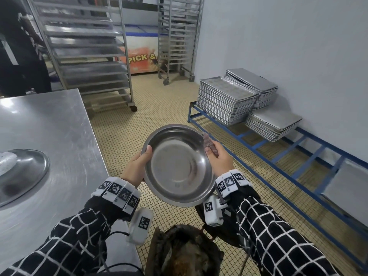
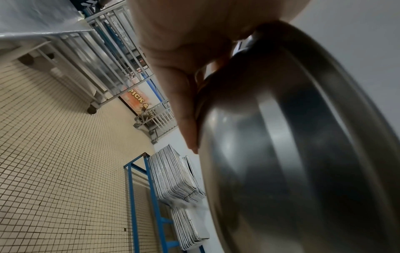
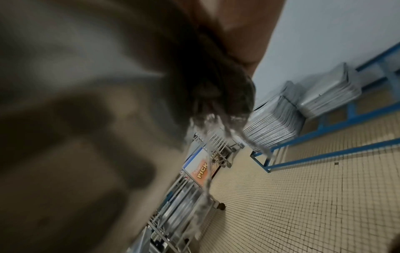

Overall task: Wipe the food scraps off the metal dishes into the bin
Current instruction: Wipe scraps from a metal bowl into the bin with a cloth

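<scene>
Metal dish is held in the air over the tiled floor, just past the bin — round, so no long axis; open face tilted up toward the camera, inside looks scraped clean. Left hand grips its left rim, thumb over the edge. Right hand holds the right rim and pinches a dark wad against it. Bin below holds dark brown scraps. On the table at left sits another metal dish with something white in it.
</scene>
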